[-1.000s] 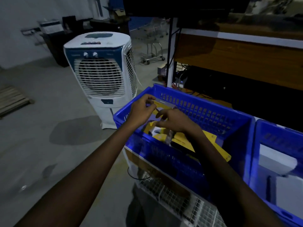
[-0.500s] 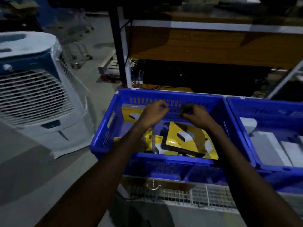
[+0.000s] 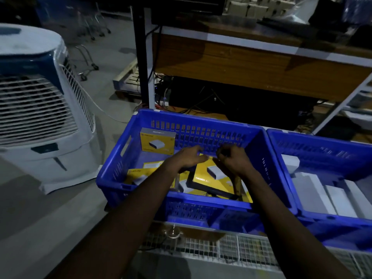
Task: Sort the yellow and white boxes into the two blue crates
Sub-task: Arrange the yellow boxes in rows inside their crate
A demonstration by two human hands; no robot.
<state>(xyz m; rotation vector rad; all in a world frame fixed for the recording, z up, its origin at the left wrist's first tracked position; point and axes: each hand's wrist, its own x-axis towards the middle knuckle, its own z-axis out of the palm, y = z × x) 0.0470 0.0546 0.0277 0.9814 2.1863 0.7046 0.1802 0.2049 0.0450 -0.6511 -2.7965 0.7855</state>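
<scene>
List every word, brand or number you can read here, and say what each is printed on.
"THUND...": white print on the tilted yellow box, only partly legible; the rest is blurred.
Small logo line on the upright yellow box: too blurred to read.
Logo line on the flat yellow box at left: too blurred.
White boxes, air cooler: no readable print.
</scene>
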